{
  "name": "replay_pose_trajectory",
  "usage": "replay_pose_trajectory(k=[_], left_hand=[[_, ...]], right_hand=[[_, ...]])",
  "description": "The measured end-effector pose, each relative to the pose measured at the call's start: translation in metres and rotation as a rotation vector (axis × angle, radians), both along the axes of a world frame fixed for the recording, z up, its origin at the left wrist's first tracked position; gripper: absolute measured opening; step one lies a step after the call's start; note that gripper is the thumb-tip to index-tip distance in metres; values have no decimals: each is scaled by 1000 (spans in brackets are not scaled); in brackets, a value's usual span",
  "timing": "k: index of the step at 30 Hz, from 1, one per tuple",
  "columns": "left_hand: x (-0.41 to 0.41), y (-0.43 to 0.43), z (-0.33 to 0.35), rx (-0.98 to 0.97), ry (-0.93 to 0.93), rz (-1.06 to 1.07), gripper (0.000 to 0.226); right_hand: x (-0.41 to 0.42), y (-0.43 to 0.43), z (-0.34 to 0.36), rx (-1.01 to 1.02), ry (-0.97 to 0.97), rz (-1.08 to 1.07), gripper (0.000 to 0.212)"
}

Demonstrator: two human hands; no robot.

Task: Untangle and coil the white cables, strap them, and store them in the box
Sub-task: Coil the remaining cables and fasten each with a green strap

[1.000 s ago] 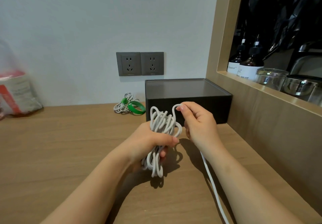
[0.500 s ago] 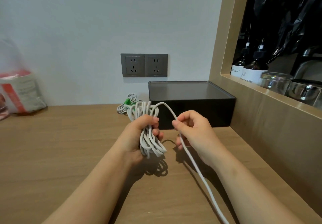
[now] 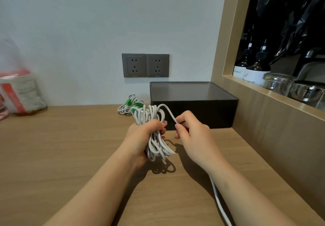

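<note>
Above table, white cable (image 3: pixel 154 120), loosely looped bundle

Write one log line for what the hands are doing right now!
step: coiling | left hand: grips white cable bundle | right hand: pinches loose strand | black box: behind hands

A single wide-angle view looks from the person's head, forward and downward, across the wooden worktop (image 3: pixel 52 155) to the wall with its twin sockets (image 3: pixel 145 65). Both forearms (image 3: pixel 105 181) enter from the bottom edge. The left hand (image 3: pixel 142 137) and right hand (image 3: pixel 195 136), holding white cable (image 3: pixel 151 115), sit mid-frame, close beneath the lens. The shelf recess (image 3: pixel 263 92) fills the right side.
</note>
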State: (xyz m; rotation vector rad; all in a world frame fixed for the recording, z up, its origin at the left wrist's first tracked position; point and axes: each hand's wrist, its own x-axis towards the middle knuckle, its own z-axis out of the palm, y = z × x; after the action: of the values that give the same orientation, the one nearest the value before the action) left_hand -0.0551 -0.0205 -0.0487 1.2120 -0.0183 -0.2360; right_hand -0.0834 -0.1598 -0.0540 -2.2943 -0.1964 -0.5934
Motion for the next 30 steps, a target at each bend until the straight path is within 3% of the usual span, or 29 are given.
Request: replay_pose_trajectory(k=[5, 10, 12, 14, 17, 22, 26, 30], left_hand=[[0, -1, -2, 34, -29, -6, 7], [0, -2, -3, 29, -68, 73, 22], [0, -3, -3, 3, -68, 112, 19], [1, -4, -3, -20, -73, 152, 17], [7, -2, -3, -63, -65, 213, 17], [21, 10, 2, -258, 37, 251, 3], [24, 23, 10, -501, 130, 231, 23], [22, 26, 11, -695, 192, 225, 21]], right_hand=[[-1, 6, -1, -137, -121, 44, 25], [-2, 10, 2, -115, -140, 58, 24], [-3, 12, 5, 14, -110, 79, 12], [-5, 13, 6, 168, -42, 123, 19], [-4, 11, 8, 150, 143, 157, 22], [-2, 2, 7, 43, 440, 111, 14], [1, -8, 7, 115, 411, 17, 1], [4, -22, 10, 291, 381, -164, 6]])
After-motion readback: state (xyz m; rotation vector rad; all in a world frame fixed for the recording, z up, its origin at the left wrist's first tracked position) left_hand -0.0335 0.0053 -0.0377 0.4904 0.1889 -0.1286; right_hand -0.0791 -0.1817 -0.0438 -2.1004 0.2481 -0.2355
